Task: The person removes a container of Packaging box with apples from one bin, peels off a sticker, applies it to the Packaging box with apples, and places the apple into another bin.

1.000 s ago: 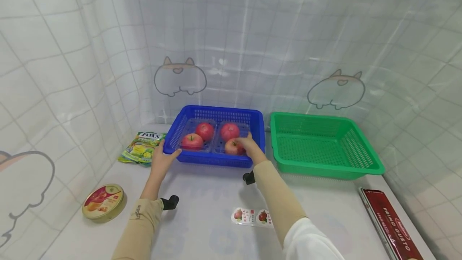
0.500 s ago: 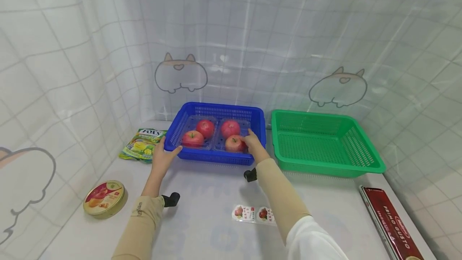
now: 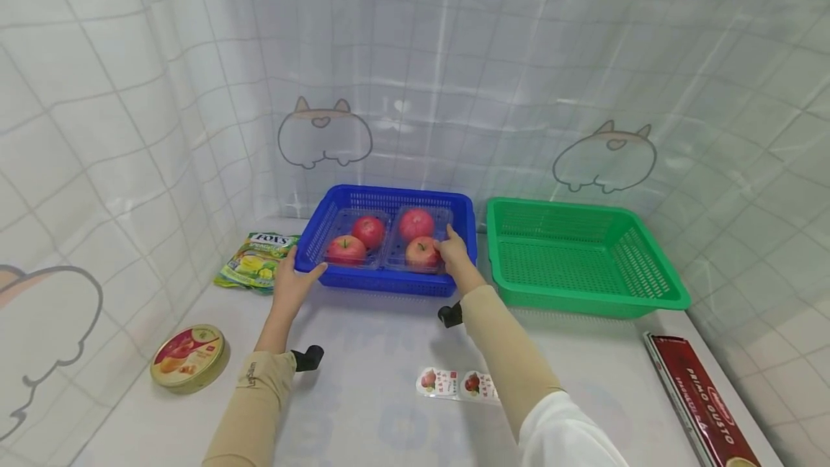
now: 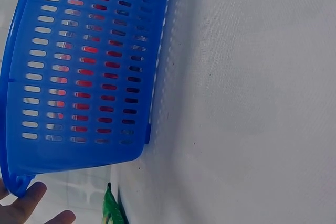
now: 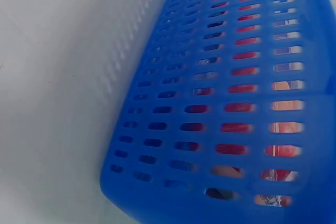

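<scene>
My right fingers (image 3: 452, 239) pinch the three-o'clock clear tray (image 3: 398, 251) inside the blue basket (image 3: 382, 282); my left fingers (image 3: 287, 264), spread wide, brace its seven-o'clock corner. A level hold should steady the tray's apples (image 3: 423, 254).

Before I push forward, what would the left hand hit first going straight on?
Most likely the blue basket: the left hand straddles its near left corner, though exact depth is unclear.
</scene>
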### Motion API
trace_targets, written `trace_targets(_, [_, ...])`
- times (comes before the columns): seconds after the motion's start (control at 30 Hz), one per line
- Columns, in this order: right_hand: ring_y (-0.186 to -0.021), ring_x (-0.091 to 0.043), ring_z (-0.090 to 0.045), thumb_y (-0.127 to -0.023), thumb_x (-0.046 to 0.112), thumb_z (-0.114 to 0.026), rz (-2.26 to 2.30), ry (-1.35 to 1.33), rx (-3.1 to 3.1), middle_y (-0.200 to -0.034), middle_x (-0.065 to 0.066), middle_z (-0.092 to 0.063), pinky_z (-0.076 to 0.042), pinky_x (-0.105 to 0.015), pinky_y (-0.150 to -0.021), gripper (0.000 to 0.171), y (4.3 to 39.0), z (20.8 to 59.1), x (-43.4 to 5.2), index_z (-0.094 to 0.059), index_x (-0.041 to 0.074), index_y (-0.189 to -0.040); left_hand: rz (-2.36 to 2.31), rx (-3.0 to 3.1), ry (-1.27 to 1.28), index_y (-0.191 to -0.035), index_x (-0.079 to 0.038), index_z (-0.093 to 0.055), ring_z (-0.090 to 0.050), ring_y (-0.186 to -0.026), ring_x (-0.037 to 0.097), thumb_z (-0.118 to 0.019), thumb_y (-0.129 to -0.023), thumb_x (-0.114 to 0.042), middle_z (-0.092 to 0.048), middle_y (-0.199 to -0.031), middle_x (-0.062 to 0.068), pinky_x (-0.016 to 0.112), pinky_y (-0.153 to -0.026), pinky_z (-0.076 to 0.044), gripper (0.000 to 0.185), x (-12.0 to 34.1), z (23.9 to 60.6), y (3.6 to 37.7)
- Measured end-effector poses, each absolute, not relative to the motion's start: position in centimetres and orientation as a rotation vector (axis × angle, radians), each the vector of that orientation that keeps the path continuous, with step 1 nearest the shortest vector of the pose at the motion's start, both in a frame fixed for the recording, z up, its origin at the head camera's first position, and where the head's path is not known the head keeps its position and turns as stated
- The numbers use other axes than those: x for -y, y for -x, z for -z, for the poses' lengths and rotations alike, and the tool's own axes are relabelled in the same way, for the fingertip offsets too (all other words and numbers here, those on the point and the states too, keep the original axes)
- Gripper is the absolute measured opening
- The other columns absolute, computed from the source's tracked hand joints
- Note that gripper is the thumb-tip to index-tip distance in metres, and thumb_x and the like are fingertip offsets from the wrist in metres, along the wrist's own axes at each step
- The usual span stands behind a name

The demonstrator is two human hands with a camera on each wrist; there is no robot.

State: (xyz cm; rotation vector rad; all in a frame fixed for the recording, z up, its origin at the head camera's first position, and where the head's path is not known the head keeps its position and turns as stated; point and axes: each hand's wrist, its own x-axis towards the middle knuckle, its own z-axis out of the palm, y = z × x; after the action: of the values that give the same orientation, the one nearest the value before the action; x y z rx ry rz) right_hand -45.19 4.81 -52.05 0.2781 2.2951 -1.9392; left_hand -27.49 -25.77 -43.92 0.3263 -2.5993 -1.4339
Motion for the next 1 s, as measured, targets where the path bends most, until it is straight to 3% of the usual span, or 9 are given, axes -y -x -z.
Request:
trace_targets(0.17, [-0.14, -0.029, -0.005, -0.094, 0.015, -0.053, 2.036, -0.278, -2.213, -0.155, -0.005, -0.005, -0.028, -0.065, -0.098, 0.07, 44.1, 50.5, -5.0, -0.011, 0.033, -0.148, 1.425, 2.607, -0.331, -0.147, -0.001, -0.008, -0.018, -0.134, 0.043, -0.062, -0.086, -0.038, -0.017, -0.147, 0.028, 0.055, -0.108, -0.017, 0.09, 25.7, 43.9, 27.3])
trace_targets(0.27, [-0.139, -0.033, -0.009, -0.093, 0.015, -0.054, 2.119, -0.287, -2.104, -0.155, -0.005, -0.002, -0.032, -0.072, -0.087, 0.072, 45.1, 51.2, -5.4, -0.012, 0.038, -0.147, 1.414, 2.614, -0.333, -0.147, -0.001, -0.009, -0.018, -0.134, 0.044, -0.062, -0.086, -0.038, -0.016, -0.147, 0.029, 0.056, -0.108, -0.018, 0.089, 25.8, 43.9, 27.3])
trace_targets(0.4, [-0.137, -0.036, -0.015, -0.087, 0.021, -0.064, 2.235, -0.267, -1.929, -0.156, 0.001, -0.002, -0.043, -0.069, -0.066, 0.077, 48.3, 54.0, -6.1, -0.018, 0.058, -0.136, 1.402, 2.635, -0.344, -0.148, -0.001, -0.007, -0.017, -0.134, 0.044, -0.061, -0.087, -0.036, -0.015, -0.147, 0.029, 0.057, -0.108, -0.017, 0.088, 25.9, 43.9, 27.5])
trace_targets(0.5, [-0.135, -0.037, -0.021, -0.088, 0.022, -0.063, 2.272, -0.254, -1.858, -0.155, -0.002, -0.002, -0.044, -0.068, -0.065, 0.076, 48.7, 53.8, -6.3, -0.017, 0.058, -0.136, 1.369, 2.658, -0.351, -0.147, -0.001, -0.007, -0.017, -0.133, 0.046, -0.06, -0.087, -0.036, -0.016, -0.146, 0.03, 0.058, -0.107, -0.018, 0.088, 25.8, 43.7, 27.6])
trace_targets(0.63, [-0.134, -0.034, -0.026, -0.094, 0.016, -0.052, 2.271, -0.237, -1.873, -0.155, -0.007, -0.003, -0.041, -0.068, -0.08, 0.071, 42.0, 46.6, -5.5, -0.011, 0.04, -0.146, 1.247, 2.658, -0.39, -0.148, -0.003, -0.006, -0.016, -0.131, 0.05, -0.061, -0.086, -0.037, -0.012, -0.145, 0.033, 0.063, -0.104, -0.017, 0.09, 25.3, 43.2, 27.5])
trace_targets(0.73, [-0.135, -0.032, -0.025, -0.095, 0.012, -0.049, 2.282, -0.229, -1.893, -0.154, -0.009, -0.009, -0.038, -0.066, -0.088, 0.067, 35.6, 40.0, -4.8, -0.013, 0.033, -0.148, 1.109, 2.558, -0.374, -0.147, -0.005, -0.015, -0.015, -0.132, 0.049, -0.062, -0.084, -0.034, -0.013, -0.145, 0.03, 0.064, -0.103, -0.016, 0.084, 24.2, 42.5, 27.2])
trace_targets(0.9, [-0.132, -0.037, -0.029, -0.097, 0.007, -0.043, 2.291, -0.235, -1.869, -0.15, -0.017, -0.017, -0.032, -0.065, -0.094, 0.064, 31.0, 34.9, -4.2, -0.01, 0.024, -0.15, 1.097, 2.321, -0.111, -0.14, -0.005, -0.034, -0.015, -0.134, 0.042, -0.063, -0.084, -0.022, -0.022, -0.143, 0.024, 0.058, -0.106, -0.015, 0.065, 20.0, 40.8, 26.2])
trace_targets(1.0, [-0.13, -0.037, -0.032, -0.097, 0.006, -0.041, 2.316, -0.258, -1.815, -0.15, -0.018, -0.016, -0.035, -0.063, -0.094, 0.064, 30.3, 34.0, -4.0, -0.007, 0.023, -0.15, 1.363, 2.262, 0.024, -0.143, -0.006, -0.03, -0.017, -0.134, 0.038, -0.061, -0.087, -0.019, -0.02, -0.144, 0.022, 0.056, -0.107, -0.018, 0.066, 16.6, 39.5, 25.5])
